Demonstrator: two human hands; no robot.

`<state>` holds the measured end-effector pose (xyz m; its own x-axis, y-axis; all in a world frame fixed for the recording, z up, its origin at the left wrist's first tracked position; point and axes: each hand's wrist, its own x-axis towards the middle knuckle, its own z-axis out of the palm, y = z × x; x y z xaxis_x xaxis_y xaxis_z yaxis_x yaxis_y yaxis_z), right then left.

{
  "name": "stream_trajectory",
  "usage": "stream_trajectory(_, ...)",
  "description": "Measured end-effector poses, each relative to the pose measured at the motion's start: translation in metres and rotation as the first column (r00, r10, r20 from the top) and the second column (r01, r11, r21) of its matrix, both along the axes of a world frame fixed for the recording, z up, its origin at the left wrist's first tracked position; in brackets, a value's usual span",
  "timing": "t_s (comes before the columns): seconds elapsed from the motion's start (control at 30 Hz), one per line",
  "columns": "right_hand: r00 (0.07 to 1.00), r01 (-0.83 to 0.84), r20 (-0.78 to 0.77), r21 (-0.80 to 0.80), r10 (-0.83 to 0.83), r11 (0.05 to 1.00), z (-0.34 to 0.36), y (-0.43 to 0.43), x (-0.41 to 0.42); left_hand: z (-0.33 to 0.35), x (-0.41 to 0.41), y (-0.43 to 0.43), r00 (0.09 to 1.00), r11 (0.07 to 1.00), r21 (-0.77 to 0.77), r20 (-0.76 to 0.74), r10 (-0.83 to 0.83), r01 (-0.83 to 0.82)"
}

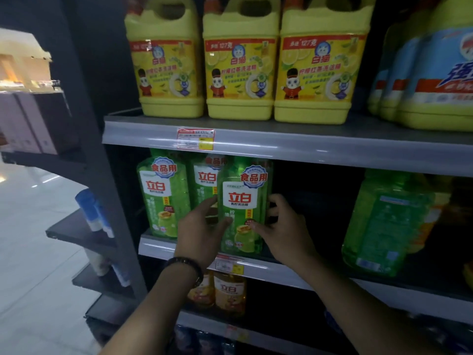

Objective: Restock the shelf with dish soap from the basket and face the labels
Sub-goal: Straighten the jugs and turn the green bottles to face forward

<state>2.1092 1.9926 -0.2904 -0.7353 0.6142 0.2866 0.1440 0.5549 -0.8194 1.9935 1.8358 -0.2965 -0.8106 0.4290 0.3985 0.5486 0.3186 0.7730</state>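
While I've got both hands on this green dish soap bottle (243, 201), it's standing upright at the front edge of the middle shelf (158, 247), label facing me, just right of two matching green bottles (163, 198). My left hand (202, 226) wraps its left side with the thumb across the front, and my right hand (284, 226) grips the right side, fingers curled round the edge. Up top there's a row of three yellow jugs (239, 73), labels out.
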Motion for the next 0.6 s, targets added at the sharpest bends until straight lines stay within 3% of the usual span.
stream_trajectory(0.23, 0.998, 0.052, -0.039, 0.058, -0.050, 0.997, -0.009, -0.045, -0.044, -0.015, -0.024, -0.023, 0.980, 0.992, 0.069, -0.161, 0.118, -0.108)
stream_trajectory(0.37, 0.996, 0.090, -0.032, 0.048, -0.088, 0.995, -0.012, -0.065, -0.063, -0.029, -0.019, -0.028, 0.984, 0.980, 0.162, -0.117, 0.136, -0.116)
stream_trajectory(0.6, 0.989, 0.145, -0.003, 0.117, -0.146, 0.982, -0.019, -0.078, -0.078, -0.043, -0.021, -0.035, 0.990, 0.996, 0.019, -0.112, 0.085, -0.084)
